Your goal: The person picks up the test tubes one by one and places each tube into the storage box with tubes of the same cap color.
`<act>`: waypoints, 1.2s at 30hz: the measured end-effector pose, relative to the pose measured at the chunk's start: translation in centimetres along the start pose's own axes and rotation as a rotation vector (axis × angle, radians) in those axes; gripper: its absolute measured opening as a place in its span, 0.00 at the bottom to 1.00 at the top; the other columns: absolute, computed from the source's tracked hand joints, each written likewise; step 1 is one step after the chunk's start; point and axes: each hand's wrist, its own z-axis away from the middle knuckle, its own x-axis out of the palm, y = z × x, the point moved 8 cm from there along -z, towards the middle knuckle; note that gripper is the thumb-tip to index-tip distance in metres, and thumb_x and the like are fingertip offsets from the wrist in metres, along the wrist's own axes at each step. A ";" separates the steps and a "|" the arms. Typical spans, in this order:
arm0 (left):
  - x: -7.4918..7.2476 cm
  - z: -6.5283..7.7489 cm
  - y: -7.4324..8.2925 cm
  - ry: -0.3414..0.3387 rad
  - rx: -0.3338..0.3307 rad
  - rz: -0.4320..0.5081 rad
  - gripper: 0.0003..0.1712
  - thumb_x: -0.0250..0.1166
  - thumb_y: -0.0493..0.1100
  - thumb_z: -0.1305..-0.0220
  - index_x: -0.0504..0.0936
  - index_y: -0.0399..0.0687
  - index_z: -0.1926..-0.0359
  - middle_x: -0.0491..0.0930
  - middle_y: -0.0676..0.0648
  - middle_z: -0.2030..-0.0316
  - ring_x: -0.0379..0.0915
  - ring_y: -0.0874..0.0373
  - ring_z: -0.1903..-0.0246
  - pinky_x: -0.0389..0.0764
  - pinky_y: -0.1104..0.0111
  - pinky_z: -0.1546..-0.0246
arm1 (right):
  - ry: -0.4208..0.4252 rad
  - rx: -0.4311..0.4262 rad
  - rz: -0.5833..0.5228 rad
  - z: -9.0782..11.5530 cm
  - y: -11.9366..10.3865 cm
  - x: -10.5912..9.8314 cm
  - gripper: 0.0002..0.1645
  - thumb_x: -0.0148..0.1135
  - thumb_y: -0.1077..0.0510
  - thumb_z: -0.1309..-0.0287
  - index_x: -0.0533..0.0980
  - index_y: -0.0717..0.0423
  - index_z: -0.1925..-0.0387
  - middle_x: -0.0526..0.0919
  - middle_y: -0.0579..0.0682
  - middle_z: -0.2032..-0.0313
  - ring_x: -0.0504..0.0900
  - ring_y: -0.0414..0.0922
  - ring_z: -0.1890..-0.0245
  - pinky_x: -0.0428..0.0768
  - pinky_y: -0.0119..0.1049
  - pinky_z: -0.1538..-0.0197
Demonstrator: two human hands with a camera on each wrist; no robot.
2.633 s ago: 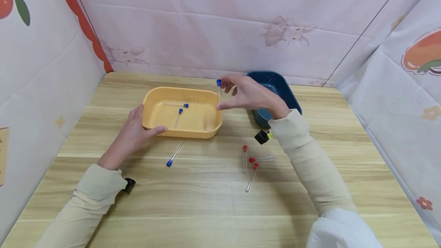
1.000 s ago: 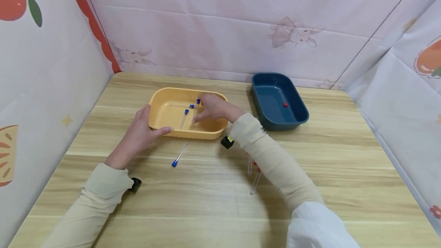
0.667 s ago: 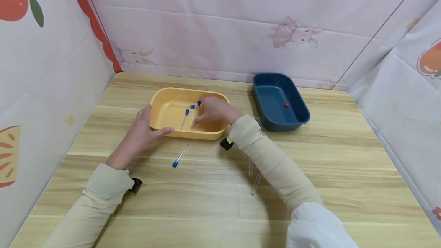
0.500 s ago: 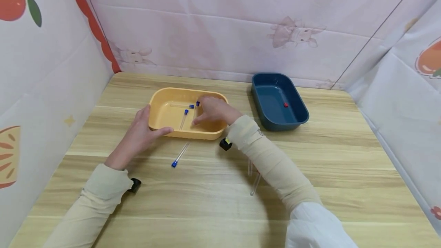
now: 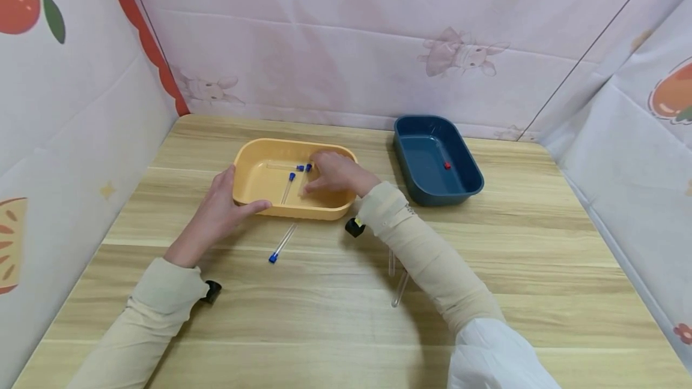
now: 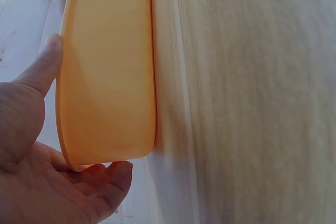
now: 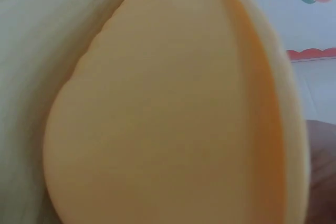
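My left hand (image 5: 216,206) grips the left end of a yellow plastic basin (image 5: 254,197), thumb along the near rim. In the left wrist view its fingers (image 6: 113,187) curl against the end wall. My right hand (image 5: 335,173) is down inside the basin's right half, pinching a clear test tube with a blue cap (image 5: 309,167); its fingertips are partly hidden. Two more blue-capped test tubes lie there, one crosswise (image 5: 283,166) and one slanted (image 5: 288,188). Another blue-capped test tube (image 5: 282,244) lies on the table before the basin.
A dark blue basin (image 5: 440,197) stands at the back right, with a red-capped tube (image 5: 447,165) inside. Test tubes (image 5: 400,290) lie under my right forearm, partly hidden. Printed cloth walls (image 5: 351,65) border the wooden table (image 5: 303,329).
My right hand has carried the blue-capped test tube from above the basin's right rim down into it. Just now the cap end has sunk lower. The left hand stays on the basin.
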 end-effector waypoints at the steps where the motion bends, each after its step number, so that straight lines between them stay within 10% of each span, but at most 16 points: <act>1: 0.0 0.0 0.0 -0.001 -0.002 0.001 0.69 0.73 0.62 0.37 0.35 0.33 0.19 0.45 0.24 0.24 0.51 0.29 0.28 0.58 0.37 0.30 | 0.010 -0.016 -0.006 0.1 -0.1 -0.1 0.43 0.72 0.38 0.38 0.72 0.64 0.34 0.81 0.56 0.43 0.78 0.48 0.50 0.76 0.42 0.42; 6: 0.1 0.0 -0.1 -0.003 -0.009 -0.003 0.70 0.73 0.63 0.37 0.35 0.34 0.19 0.44 0.24 0.24 0.51 0.29 0.28 0.57 0.37 0.30 | 0.074 -0.119 -0.012 0.9 -1.0 -1.1 0.27 0.68 0.46 0.32 0.78 0.67 0.48 0.84 0.60 0.51 0.78 0.49 0.57 0.77 0.43 0.49; 36: -0.1 0.1 -0.3 -0.007 -0.031 -0.005 0.70 0.72 0.64 0.37 0.35 0.35 0.19 0.44 0.24 0.24 0.51 0.29 0.28 0.57 0.36 0.31 | 0.251 -0.209 -0.184 8.9 -2.5 -5.6 0.29 0.66 0.51 0.29 0.76 0.64 0.34 0.82 0.58 0.41 0.81 0.51 0.45 0.80 0.43 0.41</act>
